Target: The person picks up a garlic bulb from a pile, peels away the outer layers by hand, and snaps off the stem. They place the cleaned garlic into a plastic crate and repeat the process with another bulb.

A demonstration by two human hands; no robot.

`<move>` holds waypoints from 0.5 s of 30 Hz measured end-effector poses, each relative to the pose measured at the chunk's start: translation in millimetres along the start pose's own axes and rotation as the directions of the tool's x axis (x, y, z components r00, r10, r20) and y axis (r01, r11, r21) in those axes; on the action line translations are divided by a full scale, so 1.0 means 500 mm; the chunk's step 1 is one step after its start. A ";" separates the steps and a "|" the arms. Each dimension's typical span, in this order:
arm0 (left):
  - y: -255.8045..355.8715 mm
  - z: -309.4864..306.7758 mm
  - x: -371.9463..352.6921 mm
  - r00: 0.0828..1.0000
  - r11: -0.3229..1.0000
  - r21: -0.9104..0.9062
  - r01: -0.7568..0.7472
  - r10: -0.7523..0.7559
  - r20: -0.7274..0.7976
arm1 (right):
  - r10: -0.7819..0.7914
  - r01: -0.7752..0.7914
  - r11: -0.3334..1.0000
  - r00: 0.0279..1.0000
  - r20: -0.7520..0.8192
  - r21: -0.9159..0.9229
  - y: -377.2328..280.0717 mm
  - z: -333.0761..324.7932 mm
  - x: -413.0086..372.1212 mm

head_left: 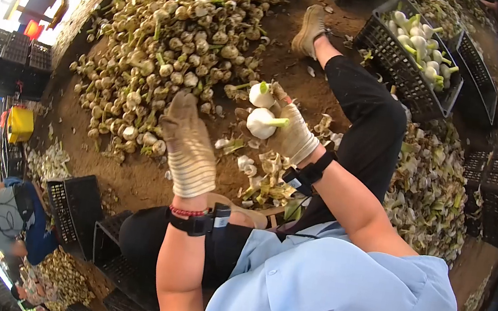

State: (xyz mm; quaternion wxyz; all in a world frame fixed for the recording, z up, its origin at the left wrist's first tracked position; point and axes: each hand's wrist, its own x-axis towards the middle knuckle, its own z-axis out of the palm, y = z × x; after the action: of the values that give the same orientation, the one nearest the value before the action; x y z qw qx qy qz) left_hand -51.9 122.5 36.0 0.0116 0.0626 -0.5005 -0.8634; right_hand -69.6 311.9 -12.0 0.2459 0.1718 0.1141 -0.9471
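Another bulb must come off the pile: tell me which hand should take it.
Left: the left hand is open beside the pile, while the right hand already grips two white bulbs.

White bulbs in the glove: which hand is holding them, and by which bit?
The right hand holds two white bulbs at their stalk ends; the left hand holds nothing.

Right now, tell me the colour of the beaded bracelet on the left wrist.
The bracelet is red; the head view shows it.

Two round, white, peeled bulbs with short green cut stems [261,122] are held stacked, touching, in the gloved right hand [295,138].
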 end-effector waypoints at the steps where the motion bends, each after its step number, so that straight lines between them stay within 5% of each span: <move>1: -0.012 -0.017 0.009 1.000 1.000 -0.006 0.001 -0.001 0.011 | -0.030 0.028 0.999 0.997 -0.067 -0.034 -0.017 0.019 -0.008; 6: -0.033 -0.021 -0.001 0.977 0.977 -0.020 0.212 -0.213 -0.017 | -0.037 0.027 0.987 0.998 -0.060 -0.158 -0.071 -0.062 0.027; 8: -0.033 -0.019 0.000 0.965 0.964 -0.059 0.261 -0.262 -0.025 | -0.106 0.099 0.993 0.989 -0.101 -0.072 -0.079 -0.041 0.005; 10: -0.041 -0.044 0.006 0.954 0.956 -0.055 0.288 -0.291 -0.068 | -0.041 0.052 0.979 0.997 -0.062 0.198 -0.094 -0.179 0.064; 12: -0.045 -0.051 0.011 0.950 0.958 -0.015 0.285 -0.284 -0.127 | -0.062 0.113 0.979 0.959 -0.277 0.170 -0.138 -0.238 0.078; 13: -0.043 -0.049 0.014 0.957 0.963 -0.018 0.270 -0.270 -0.103 | -0.052 0.095 0.975 0.976 -0.209 0.200 -0.179 -0.221 0.075; 14: -0.039 -0.048 0.012 0.947 0.953 0.018 0.301 -0.297 -0.126 | -0.072 0.053 0.994 0.977 0.203 0.099 -0.230 -0.273 0.106; 15: -0.036 -0.043 0.011 0.933 0.940 0.052 0.336 -0.325 -0.154 | -0.172 0.177 0.981 0.982 0.078 -0.074 -0.292 -0.250 0.126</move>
State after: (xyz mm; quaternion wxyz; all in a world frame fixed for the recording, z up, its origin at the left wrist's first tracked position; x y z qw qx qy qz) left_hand -54.2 112.3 9.2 -0.1004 0.2079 -0.5138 -0.8262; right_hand -161.2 447.3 -131.0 0.1725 0.1171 0.1582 -0.9651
